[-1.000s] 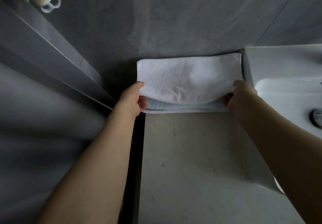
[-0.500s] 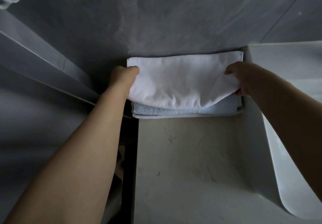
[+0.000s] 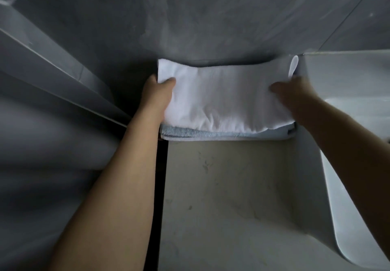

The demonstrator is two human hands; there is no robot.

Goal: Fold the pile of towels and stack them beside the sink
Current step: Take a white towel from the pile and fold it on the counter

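Gripping white towel [image 3: 223, 97] at both ends, left hand [image 3: 157, 93] and right hand [image 3: 293, 93] pinching; we laid it atop blue towel [image 3: 211, 133], countertop [image 3: 228, 197] back edge, against sink [image 3: 346, 127].

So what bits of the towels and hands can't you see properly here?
- Head view: most of the light blue folded towel is hidden under the white folded towel; only its front edge shows.
- Left hand: its fingers are hidden under the white towel; only the thumb shows on top.
- Right hand: blurred, so its grip is unclear.
- White ceramic sink: cut off by the right edge.
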